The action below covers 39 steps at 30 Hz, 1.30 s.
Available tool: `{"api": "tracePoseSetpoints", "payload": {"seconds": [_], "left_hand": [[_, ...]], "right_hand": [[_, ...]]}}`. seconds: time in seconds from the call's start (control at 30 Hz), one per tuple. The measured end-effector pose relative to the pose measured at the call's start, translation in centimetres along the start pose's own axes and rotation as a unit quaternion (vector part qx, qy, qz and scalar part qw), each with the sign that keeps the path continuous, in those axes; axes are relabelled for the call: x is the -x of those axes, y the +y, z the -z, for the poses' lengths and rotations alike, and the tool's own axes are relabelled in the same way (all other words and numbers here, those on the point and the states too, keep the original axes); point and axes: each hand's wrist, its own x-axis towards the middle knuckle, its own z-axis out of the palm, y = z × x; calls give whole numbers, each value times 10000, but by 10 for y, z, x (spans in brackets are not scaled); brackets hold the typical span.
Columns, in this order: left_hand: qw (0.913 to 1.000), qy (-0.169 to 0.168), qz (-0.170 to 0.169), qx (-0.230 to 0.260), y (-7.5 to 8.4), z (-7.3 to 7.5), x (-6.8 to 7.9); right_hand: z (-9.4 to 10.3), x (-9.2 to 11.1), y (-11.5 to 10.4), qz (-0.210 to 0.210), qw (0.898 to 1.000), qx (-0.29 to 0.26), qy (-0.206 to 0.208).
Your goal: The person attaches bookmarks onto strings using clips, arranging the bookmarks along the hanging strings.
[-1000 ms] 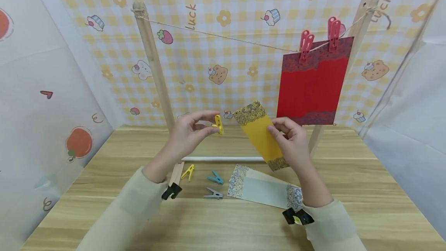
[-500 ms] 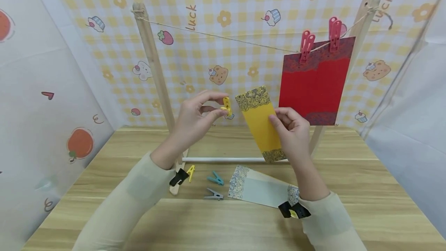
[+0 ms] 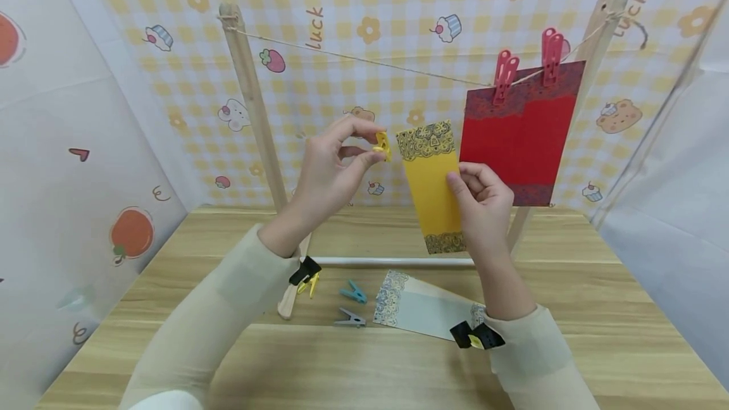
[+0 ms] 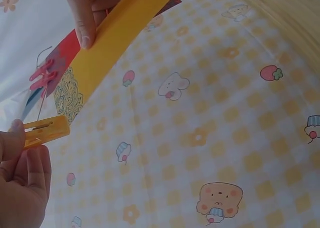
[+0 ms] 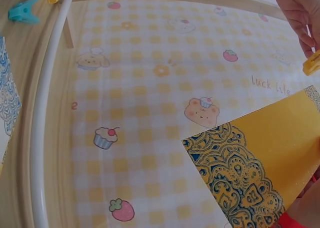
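Between thumb and fingers my left hand [image 3: 336, 166] pinches a yellow clothespin [image 3: 382, 145], just left of the card's top edge and apart from it. My right hand [image 3: 486, 201] grips a yellow card [image 3: 431, 188] with dark lace print at both ends by its right edge, nearly upright. In the left wrist view the clothespin [image 4: 47, 130] is close to the card's [image 4: 107, 48] patterned end. Behind the right hand a red card [image 3: 515, 138] hangs from a string [image 3: 364, 61] by two pink clothespins [image 3: 504, 78]. The yellow card's top sits below the string.
Wooden posts [image 3: 253, 100] carry the string, with a white bar [image 3: 393, 262] low between them. On the table lie a pale blue patterned card [image 3: 427, 309], a blue clothespin [image 3: 354, 291], a grey clothespin [image 3: 350, 317] and another yellow clothespin [image 3: 310, 285], partly behind the left cuff.
Both hands have risen toward the string, the left also moving right with its clothespin. The yellow card has gone up and turned more upright.
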Motion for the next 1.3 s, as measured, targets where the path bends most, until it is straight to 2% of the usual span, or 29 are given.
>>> {"api": "tracePoseSetpoints", "payload": {"seconds": [0.27, 0.6, 1.07, 1.3], "left_hand": [[9997, 188, -119, 85, 8, -3, -17], [9990, 387, -56, 236, 19, -4, -36], [9988, 300, -237, 319, 35, -12, -63], [9981, 395, -351, 306, 39, -14, -76]], "right_hand": [[-3, -5, -2, 99, 9992, -289, 254], [-9, -12, -9, 34, 9975, -568, 414], [-11, -21, -18, -147, 9954, -761, 568], [-15, -25, -21, -340, 9951, -818, 442]]}}
